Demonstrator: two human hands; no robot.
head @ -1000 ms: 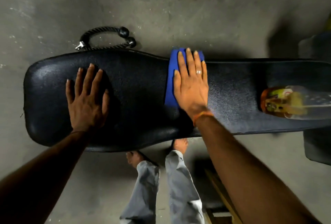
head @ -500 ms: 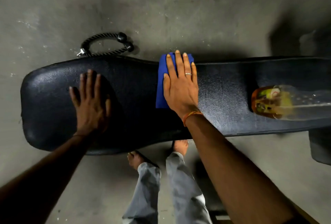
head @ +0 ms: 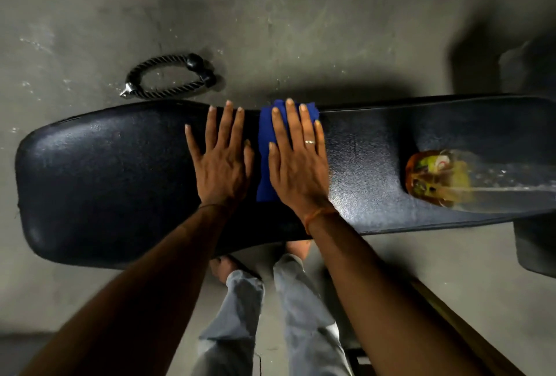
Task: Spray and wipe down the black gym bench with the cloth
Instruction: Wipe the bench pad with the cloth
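Observation:
The black gym bench lies lengthwise across the view, its wide padded end at the left. A folded blue cloth sits flat near the bench's middle, reaching the far edge. My right hand presses flat on the cloth with straight fingers and covers most of it. My left hand rests flat on the bare pad just left of the cloth, fingers spread. A clear spray bottle with an orange-green label lies on its side on the bench's right part.
A black rope handle with a metal clip lies on the grey concrete floor beyond the bench. My grey-trousered legs and bare feet stand at the near edge. A dark padded part sits at the right.
My left hand has slid right along the pad from the wide end until it lies beside the cloth. My right hand and the cloth stay near the bench's middle.

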